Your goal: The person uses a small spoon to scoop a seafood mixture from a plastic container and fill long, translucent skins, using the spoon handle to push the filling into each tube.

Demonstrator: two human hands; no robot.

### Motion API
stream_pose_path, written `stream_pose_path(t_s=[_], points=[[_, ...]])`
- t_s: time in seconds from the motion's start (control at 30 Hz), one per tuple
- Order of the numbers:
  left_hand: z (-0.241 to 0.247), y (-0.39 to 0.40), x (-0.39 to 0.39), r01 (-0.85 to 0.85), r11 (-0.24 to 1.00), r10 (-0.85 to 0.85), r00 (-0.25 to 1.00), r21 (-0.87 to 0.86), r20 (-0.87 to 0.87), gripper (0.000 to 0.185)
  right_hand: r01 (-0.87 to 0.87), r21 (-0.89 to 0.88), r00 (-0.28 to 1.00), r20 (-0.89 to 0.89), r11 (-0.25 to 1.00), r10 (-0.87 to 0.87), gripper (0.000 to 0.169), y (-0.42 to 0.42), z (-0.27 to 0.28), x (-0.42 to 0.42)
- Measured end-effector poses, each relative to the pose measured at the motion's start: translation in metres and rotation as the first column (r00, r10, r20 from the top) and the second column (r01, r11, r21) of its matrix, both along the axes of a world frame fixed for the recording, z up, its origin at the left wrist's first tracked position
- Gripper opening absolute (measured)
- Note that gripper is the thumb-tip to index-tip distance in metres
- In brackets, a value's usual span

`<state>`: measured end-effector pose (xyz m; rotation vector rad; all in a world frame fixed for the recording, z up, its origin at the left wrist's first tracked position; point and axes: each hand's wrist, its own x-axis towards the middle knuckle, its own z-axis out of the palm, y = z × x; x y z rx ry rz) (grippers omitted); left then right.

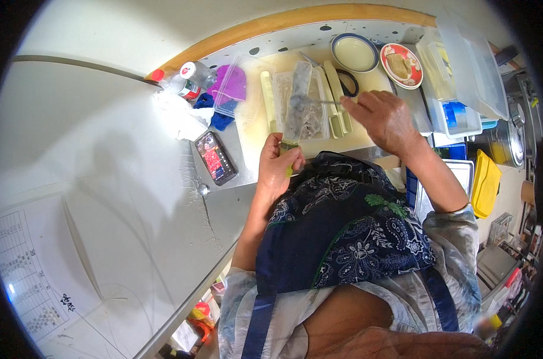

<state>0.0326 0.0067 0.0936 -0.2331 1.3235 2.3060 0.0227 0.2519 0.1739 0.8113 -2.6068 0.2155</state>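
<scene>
My left hand (278, 164) grips the yellow-green handle of a long trough-shaped tool (300, 83), whose channel lies over a clear plastic container (323, 128). Greyish, minced-looking paste (311, 119) fills part of that container. Above its right side, my right hand (379, 114) has its fingers closed on a thin utensil (327, 102); the utensil's far end reaches the trough and is blurred. Pale green trough-shaped tools lie on both sides of the container, one at the left (267, 96) and a pair at the right (336, 98). Beneath them is a cream cutting board (359, 143).
A blue-rimmed bowl (355, 52) and a red patterned plate (401, 66) stand at the back. Plastic bins (462, 119) crowd the right. Bottles (181, 85), a purple cloth (231, 83) and a phone (215, 158) lie left. A dark ring-shaped handle (355, 83) rests behind the tools.
</scene>
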Motion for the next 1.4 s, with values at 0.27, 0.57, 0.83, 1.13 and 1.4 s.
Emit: stream_pose_path(t_s=[0.27,0.57,0.83,1.13,1.4], points=[[0.0,0.001,0.002,0.0,0.999,-0.003,0.998,-0.046,-0.063,0.027,-0.12,-0.034,0.989,0.081,0.992,0.123,0.031,-0.006,0.003,0.013],[-0.006,-0.001,0.006,0.016,0.989,-0.029,0.995,-0.145,-0.092,0.027,0.13,-0.137,0.986,0.12,0.982,-0.114,0.033,0.008,-0.015,-0.012],[-0.019,-0.01,0.012,-0.051,0.972,0.021,0.991,-0.231,-0.132,0.026,0.368,-0.495,0.909,0.371,0.787,-0.191,0.018,0.04,-0.041,-0.047],[-0.016,-0.008,0.011,-0.048,0.958,0.036,0.998,-0.282,-0.048,0.023,0.628,0.175,0.615,0.485,0.758,-0.621,0.022,0.119,-0.121,-0.102],[-0.015,-0.008,0.01,-0.019,0.996,0.018,1.0,-0.084,-0.006,0.023,0.595,0.397,0.541,0.444,0.698,-0.714,0.028,0.112,-0.126,-0.111]])
